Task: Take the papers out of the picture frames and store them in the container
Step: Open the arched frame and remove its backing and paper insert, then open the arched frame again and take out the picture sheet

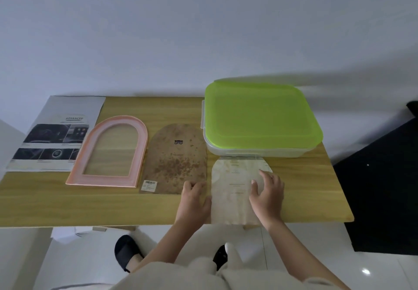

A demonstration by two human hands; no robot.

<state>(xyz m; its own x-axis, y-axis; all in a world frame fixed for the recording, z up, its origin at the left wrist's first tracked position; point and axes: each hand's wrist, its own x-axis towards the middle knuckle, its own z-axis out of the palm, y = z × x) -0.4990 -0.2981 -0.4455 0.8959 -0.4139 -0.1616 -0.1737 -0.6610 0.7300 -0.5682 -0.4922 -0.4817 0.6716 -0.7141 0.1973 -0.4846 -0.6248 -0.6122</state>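
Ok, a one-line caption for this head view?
Both hands rest on arched paper beside backing board, pink frame and lidded container.

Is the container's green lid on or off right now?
On. The green lid lies flat over the whole clear container, so it is shut. Whether its side clips are latched cannot be told.

A lime-green lid (262, 114) is being shown on the clear container (260, 151). Pink is being displayed by the arched frame (108, 151), brown mottling by the backing board (178, 156), and cream staining by the paper (233, 190).
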